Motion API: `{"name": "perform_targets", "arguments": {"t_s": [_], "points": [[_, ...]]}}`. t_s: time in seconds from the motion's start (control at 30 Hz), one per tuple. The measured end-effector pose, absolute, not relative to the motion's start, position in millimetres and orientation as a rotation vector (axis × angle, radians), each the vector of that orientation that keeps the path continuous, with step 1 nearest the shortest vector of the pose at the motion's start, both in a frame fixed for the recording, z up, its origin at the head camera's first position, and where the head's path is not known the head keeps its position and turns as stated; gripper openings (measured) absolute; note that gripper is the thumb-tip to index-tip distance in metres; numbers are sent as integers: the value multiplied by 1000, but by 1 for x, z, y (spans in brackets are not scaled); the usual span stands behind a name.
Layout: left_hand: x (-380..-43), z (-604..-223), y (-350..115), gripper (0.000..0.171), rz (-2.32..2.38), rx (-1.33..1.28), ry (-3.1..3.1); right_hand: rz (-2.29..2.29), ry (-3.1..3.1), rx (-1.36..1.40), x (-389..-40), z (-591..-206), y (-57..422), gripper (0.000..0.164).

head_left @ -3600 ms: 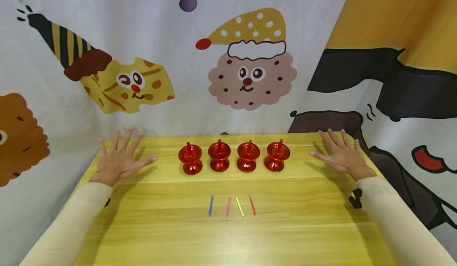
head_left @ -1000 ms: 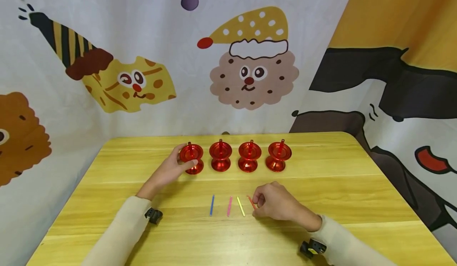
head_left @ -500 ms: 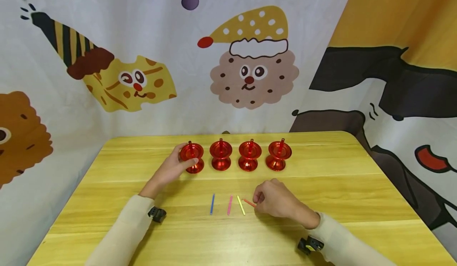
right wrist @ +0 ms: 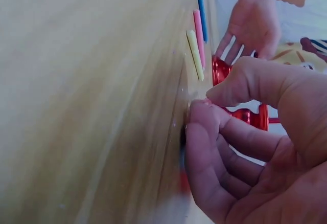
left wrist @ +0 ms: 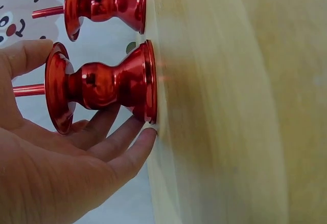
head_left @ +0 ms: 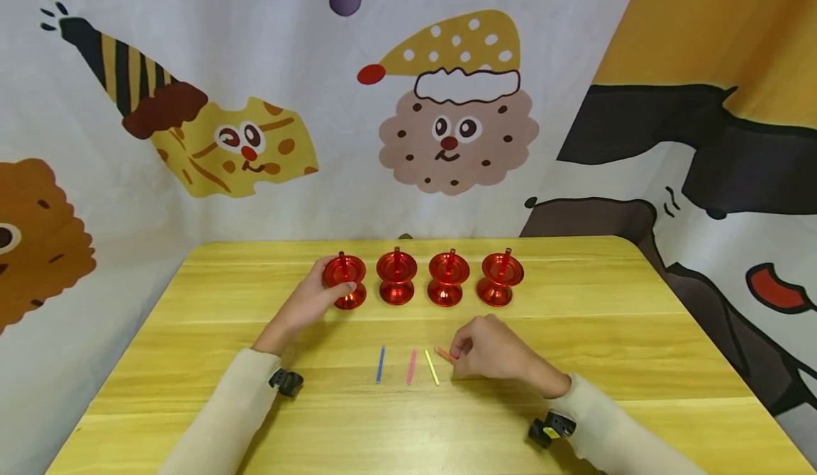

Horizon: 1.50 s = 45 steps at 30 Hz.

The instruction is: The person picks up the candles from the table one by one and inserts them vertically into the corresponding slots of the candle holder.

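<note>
My left hand (head_left: 309, 301) grips the leftmost red candle holder (head_left: 350, 300), a shiny footed piece with a dish and an upright stem. In the left wrist view the thumb lies at the dish rim of that holder (left wrist: 97, 86), and the other fingers curve along its underside near the foot. My right hand (head_left: 491, 351) pinches a thin red candle (head_left: 442, 353) between thumb and index finger; one end sticks out leftward, the rest is hidden by the fingers. Left of it lie a yellow candle (head_left: 432, 367), a pink candle (head_left: 411, 367) and a blue candle (head_left: 380, 365).
Three more red candle holders (head_left: 397, 271) stand in a row along the back of the wooden table (head_left: 357, 432). Behind the table hangs a printed cloth (head_left: 287, 213) with cartoon figures.
Both hands, first spread near the table's far corners, moved inward. The left took hold of the leftmost holder; the right pinched the red candle, which has swung from near upright to slanting.
</note>
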<state>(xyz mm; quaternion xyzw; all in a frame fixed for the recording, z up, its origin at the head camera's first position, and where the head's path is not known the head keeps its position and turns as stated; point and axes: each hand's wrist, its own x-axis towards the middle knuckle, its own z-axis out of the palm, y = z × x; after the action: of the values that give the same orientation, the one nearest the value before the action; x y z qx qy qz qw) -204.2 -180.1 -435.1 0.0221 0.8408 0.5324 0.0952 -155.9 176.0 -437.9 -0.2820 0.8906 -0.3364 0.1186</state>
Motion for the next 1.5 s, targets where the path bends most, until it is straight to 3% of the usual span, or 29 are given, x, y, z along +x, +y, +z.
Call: {"name": "perform_targets", "arguments": {"t_s": [0.5,1.0,1.23,1.5], "points": [[-204,-437,-179,83,1610,51,2477,-1189,2533,-851,-175,-433,159,19],[-203,-441,-179,81,1697,71,2441,-1463,2579,-917,-191,-413,111,4],[-202,-443,-179,81,1718,112,2431,-1612,2587,-992,-202,-409,86,13],[-202,-443,-178,79,1745,143,2419,-1663,2635,-1051,-214,-404,57,7]]}}
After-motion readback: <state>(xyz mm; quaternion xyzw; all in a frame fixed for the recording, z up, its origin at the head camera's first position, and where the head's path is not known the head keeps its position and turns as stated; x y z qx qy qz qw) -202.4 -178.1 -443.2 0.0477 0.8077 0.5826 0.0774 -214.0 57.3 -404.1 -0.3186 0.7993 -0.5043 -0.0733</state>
